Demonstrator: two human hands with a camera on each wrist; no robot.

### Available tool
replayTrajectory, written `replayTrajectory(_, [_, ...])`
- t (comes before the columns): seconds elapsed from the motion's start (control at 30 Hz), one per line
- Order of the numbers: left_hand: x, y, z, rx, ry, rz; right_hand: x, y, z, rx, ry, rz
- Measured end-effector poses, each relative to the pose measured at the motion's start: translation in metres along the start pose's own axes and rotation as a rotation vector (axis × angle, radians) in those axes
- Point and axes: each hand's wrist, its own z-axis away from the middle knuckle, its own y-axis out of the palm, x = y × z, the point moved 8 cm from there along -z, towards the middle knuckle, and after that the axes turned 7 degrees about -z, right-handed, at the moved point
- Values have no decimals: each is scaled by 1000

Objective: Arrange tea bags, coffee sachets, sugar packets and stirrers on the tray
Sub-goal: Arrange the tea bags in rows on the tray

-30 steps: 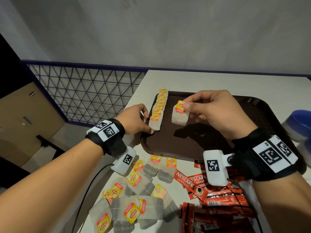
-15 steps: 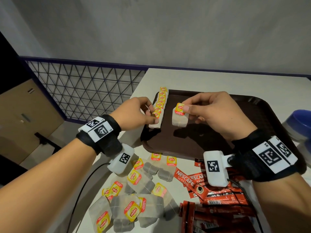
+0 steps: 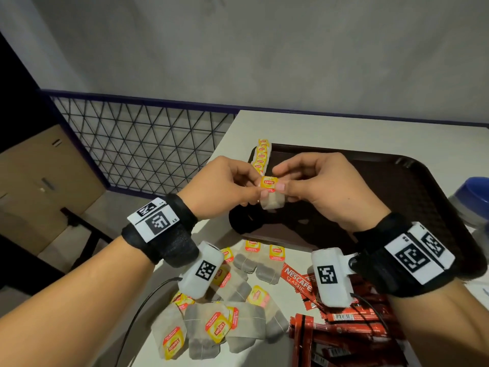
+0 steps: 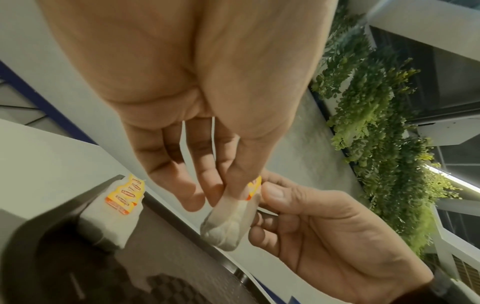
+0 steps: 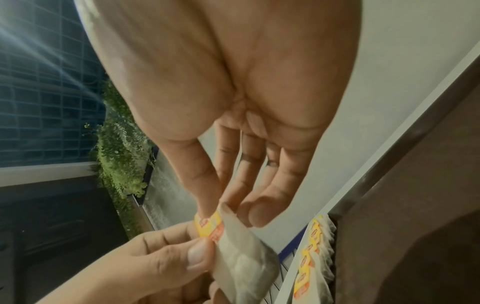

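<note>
A small stack of tea bags (image 3: 271, 200) with a yellow and red tag (image 3: 268, 183) is held above the near left corner of the brown tray (image 3: 412, 192). Both hands pinch it: my left hand (image 3: 225, 186) from the left, my right hand (image 3: 317, 186) from the right. The left wrist view shows the stack (image 4: 228, 222) between thumb and fingers of both hands; in the right wrist view it (image 5: 241, 261) hangs the same way. A row of tea bags (image 3: 262, 156) lies along the tray's left edge, also seen as a row (image 5: 314, 263) in the right wrist view.
Loose tea bags (image 3: 211, 329) lie on the white table in front of the tray. Red coffee sachets (image 3: 344, 332) are heaped to their right. A blue-lidded container (image 3: 473, 200) stands at the tray's right. A wire mesh railing (image 3: 137, 147) borders the table's left side.
My left hand left the tea bag row at the tray's left edge and moved right to pinch the stack my right hand holds. The stack has risen slightly.
</note>
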Motion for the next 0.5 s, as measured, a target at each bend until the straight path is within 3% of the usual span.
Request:
replayTrajectory(0.17, [15,-9,-2,-17,-65,12,-7,16,-15,56,87,98])
replayTrajectory(0.37, [43,-14,-7,26,-159,-159,-20,22,-45,54,208,218])
replayTrajectory(0.5, [57,-12,-1,55,-187,-290,-23,37,-51,139,242,219])
